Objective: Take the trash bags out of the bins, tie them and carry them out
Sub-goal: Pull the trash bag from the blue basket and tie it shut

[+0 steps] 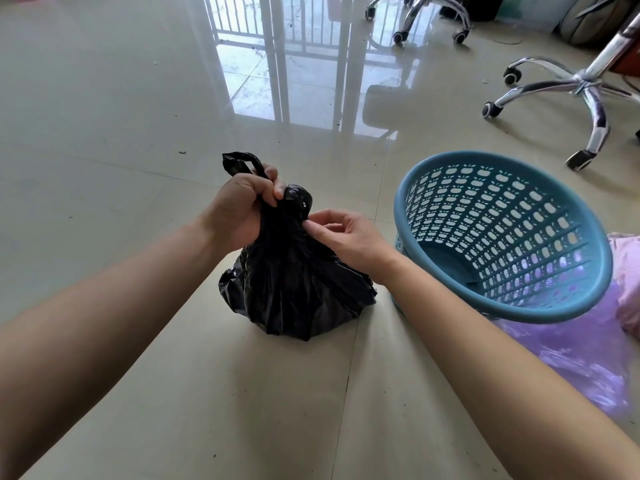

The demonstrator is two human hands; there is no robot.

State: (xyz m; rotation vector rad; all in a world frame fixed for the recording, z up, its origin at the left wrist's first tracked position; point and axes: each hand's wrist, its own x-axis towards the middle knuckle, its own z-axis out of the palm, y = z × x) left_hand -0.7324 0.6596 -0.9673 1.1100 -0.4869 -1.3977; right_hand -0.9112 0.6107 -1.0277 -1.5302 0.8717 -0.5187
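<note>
Floor (121, 140); bag neck (282, 225) behind left fingers (265, 192)

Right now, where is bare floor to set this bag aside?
Bare floor lies left of the bag and ahead of it, toward the railing reflection. The right is crowded: the bin stands beside the bag, purple plastic by it, chair bases beyond.

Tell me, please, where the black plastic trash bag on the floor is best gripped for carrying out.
Take the black plastic trash bag by its gathered neck, coming from above: the plastic bunches narrow there, where the left hand grips it, while the body below sags wide.
</note>
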